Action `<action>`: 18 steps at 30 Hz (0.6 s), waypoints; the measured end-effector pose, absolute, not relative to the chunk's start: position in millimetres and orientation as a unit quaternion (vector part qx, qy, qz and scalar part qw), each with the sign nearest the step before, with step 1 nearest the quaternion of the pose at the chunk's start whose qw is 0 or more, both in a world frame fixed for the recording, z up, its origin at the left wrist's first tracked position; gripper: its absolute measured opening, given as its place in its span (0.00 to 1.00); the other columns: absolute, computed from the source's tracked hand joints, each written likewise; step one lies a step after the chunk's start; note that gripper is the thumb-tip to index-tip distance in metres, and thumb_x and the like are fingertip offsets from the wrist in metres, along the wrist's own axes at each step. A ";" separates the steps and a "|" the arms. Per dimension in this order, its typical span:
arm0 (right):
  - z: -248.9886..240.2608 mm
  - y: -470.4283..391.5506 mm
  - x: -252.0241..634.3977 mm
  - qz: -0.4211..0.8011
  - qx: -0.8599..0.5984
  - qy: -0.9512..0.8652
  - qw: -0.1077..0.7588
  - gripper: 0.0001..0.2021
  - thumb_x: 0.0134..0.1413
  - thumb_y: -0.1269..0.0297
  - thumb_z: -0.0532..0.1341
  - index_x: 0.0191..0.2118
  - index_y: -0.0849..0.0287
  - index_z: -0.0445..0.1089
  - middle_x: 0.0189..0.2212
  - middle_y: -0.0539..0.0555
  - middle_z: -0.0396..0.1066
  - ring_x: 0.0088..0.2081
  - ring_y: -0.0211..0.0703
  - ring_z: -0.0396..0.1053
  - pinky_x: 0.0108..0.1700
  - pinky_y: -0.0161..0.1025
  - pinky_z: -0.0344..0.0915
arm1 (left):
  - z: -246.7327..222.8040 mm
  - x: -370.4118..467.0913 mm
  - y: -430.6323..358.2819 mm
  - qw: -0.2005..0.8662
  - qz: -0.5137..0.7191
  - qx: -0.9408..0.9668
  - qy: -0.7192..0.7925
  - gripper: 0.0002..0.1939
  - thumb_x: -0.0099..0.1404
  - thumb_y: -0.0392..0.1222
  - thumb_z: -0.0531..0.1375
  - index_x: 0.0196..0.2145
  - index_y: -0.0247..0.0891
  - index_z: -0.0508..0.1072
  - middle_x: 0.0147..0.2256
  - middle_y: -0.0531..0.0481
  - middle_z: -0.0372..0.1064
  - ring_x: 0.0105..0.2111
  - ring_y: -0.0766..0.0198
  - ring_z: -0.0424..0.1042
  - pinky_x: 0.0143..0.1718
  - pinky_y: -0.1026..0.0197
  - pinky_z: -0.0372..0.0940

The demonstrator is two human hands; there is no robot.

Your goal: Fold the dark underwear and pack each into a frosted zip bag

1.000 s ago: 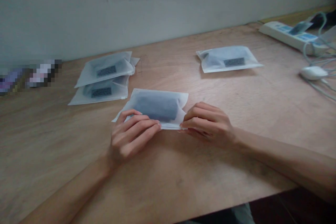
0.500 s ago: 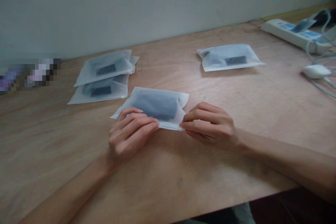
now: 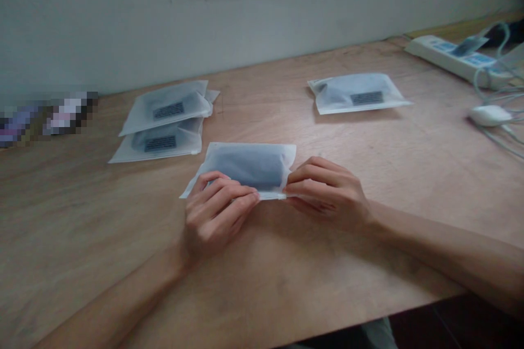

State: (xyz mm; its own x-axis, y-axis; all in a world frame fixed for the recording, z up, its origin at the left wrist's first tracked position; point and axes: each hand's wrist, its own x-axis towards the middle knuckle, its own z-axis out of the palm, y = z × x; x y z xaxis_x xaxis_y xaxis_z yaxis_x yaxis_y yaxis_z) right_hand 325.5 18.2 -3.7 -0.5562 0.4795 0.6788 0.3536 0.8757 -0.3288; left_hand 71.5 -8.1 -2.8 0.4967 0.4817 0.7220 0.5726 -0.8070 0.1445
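Note:
A frosted zip bag (image 3: 249,163) with a dark grey item inside lies on the wooden table in front of me. My left hand (image 3: 219,212) pinches its near edge left of the middle, fingers closed. The near right corner of the bag is between the closed fingers of my right hand (image 3: 327,191). What the dark item is cannot be made out through the cloudy plastic. Part of the near edge is hidden under my fingers.
Two similar bags with black labels, an upper bag (image 3: 167,103) overlapping a lower bag (image 3: 159,144), lie at the left. Another labelled bag (image 3: 356,92) lies back right. A power strip (image 3: 454,60) and a white plug (image 3: 489,115) with cables are far right.
My left hand has slid a little to the right along the near edge. The bag has turned slightly and lies straighter. My right hand stays at its corner.

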 end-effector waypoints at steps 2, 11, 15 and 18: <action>-3.6 18.4 325.0 0.073 -0.244 -0.876 0.410 0.02 0.60 0.73 0.66 0.37 0.60 0.74 0.33 0.53 0.77 0.34 0.40 0.70 0.36 0.39 0.67 | -1.2 72.9 -7.5 0.061 -0.385 -0.866 -0.313 0.10 0.61 0.30 0.70 0.39 0.36 0.78 0.36 0.51 0.80 0.34 0.63 0.76 0.43 0.53 0.68; -12.8 16.0 319.3 0.046 -0.202 -0.902 0.379 0.02 0.63 0.72 0.63 0.39 0.58 0.73 0.35 0.51 0.77 0.35 0.40 0.68 0.37 0.39 0.66 | -2.6 81.0 -10.3 0.078 -0.366 -0.890 -0.262 0.09 0.64 0.33 0.69 0.42 0.36 0.78 0.40 0.50 0.81 0.37 0.62 0.78 0.47 0.51 0.67; -11.5 16.1 321.3 0.043 -0.201 -0.907 0.369 0.05 0.61 0.76 0.63 0.37 0.59 0.72 0.33 0.51 0.77 0.34 0.40 0.67 0.36 0.39 0.64 | -2.8 79.3 -10.3 0.078 -0.349 -0.894 -0.268 0.08 0.66 0.30 0.66 0.42 0.38 0.77 0.41 0.52 0.81 0.38 0.61 0.78 0.49 0.50 0.66; -8.1 17.4 325.5 0.041 -0.205 -0.908 0.363 0.05 0.62 0.76 0.62 0.36 0.59 0.72 0.31 0.52 0.76 0.34 0.40 0.68 0.35 0.39 0.63 | -2.1 77.3 -8.9 0.090 -0.346 -0.891 -0.281 0.07 0.66 0.32 0.66 0.42 0.39 0.77 0.40 0.53 0.82 0.38 0.61 0.77 0.48 0.50 0.66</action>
State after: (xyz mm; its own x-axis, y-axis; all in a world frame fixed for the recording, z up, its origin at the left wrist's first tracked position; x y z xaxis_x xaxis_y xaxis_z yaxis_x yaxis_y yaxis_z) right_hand 325.5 17.4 -8.1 -0.6531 0.4017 0.6419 0.3419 0.9128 -0.2234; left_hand 77.3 -8.9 -2.1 0.6029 0.4375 0.6672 0.5624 -0.8262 0.0336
